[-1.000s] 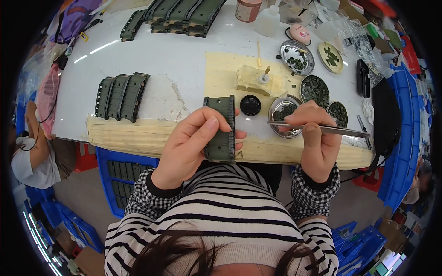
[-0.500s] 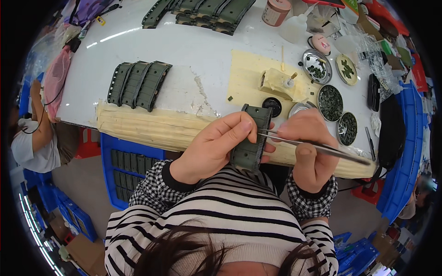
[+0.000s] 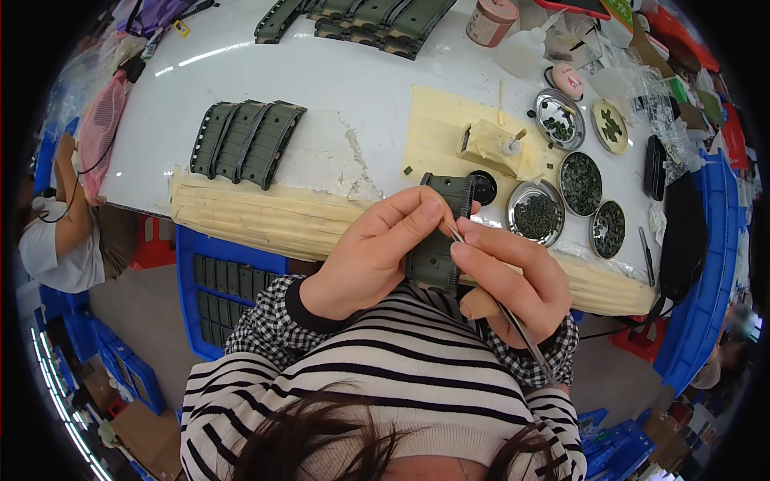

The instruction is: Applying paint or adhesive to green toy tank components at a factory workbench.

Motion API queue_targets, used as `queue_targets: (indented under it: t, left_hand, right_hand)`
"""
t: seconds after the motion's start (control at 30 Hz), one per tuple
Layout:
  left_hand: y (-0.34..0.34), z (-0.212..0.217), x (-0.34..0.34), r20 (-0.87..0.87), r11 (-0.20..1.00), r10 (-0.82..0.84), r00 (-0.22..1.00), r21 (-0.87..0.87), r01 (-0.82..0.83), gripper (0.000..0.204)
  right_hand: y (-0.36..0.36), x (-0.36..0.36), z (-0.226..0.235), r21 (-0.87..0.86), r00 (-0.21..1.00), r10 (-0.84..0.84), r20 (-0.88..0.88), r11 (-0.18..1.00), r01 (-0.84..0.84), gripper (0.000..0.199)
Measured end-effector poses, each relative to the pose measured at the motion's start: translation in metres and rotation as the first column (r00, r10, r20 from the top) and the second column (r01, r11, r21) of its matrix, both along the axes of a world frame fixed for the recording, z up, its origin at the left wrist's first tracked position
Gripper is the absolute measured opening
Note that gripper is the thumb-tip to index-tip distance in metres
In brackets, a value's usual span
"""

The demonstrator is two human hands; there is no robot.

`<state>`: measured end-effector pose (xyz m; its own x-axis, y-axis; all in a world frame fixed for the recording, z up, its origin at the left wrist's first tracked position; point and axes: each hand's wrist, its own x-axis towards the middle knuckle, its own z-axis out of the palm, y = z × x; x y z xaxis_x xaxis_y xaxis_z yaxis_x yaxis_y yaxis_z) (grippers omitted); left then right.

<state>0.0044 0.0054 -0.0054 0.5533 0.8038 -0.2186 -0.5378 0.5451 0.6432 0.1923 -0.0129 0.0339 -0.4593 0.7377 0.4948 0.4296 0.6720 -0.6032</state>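
Observation:
My left hand [image 3: 365, 248] is closed on a curved dark green strip [image 3: 434, 260] with toothed edges, held upright over the table's front edge. Its thumb and index finger pinch at the strip's middle; whether a small part sits between them is hidden. In my right hand [image 3: 517, 276] are metal tweezers [image 3: 525, 341], their tips meeting the left fingertips over the strip and the back end slanting down toward my sleeve. Just beyond the strip sit a small black round dish [image 3: 484, 189] and a metal dish of tiny dark green pieces [image 3: 536, 218].
Similar green strips [image 3: 249, 143] lie side by side at left, with more at the far edge [image 3: 381, 20]. A wrapped block [image 3: 491, 151] stands on yellow paper [image 3: 429, 120]. Round dishes of green parts [image 3: 581, 183] line the right. A blue crate [image 3: 188, 276] of strips is below left.
My right hand has turned, swinging the tweezers' back end down toward me and bringing their tips to my left fingertips. The dish of tiny pieces now shows. The left hand keeps hold of the strip.

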Motion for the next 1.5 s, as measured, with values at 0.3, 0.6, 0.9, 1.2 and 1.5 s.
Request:
queue_targets:
  t: [0.3,0.6,0.9,1.2,1.5]
  left_hand:
    - [-0.0007,0.0013,0.0008,-0.011,1.0,0.014,1.0,0.005,-0.014,0.025]
    - [-0.0003,0.0018,-0.0005,-0.016,1.0,0.007,1.0,0.028,-0.006,0.025]
    - [0.0002,-0.0003,-0.0022,-0.016,0.999,-0.007,1.0,0.045,0.007,0.024]
    - [0.0003,-0.001,-0.0023,-0.013,0.999,-0.004,1.0,0.046,0.004,0.025]
    - [0.0,-0.0017,-0.0031,-0.017,0.999,0.006,1.0,0.049,-0.006,0.025]
  right_hand:
    - [0.0032,-0.0028,0.0021,0.087,0.999,0.021,0.035,0.996,-0.024,0.032]
    - [0.0057,-0.0018,0.0009,0.111,0.998,0.05,0.032,0.992,-0.054,0.034]
    - [0.0047,-0.0027,0.0009,0.078,0.999,0.043,0.02,0.996,-0.045,0.039]
    - [0.0051,-0.0025,-0.0003,0.049,0.999,0.044,0.006,0.998,-0.045,0.036]
    - [0.0054,-0.005,0.0052,0.04,0.998,0.047,0.029,0.998,-0.048,0.038]
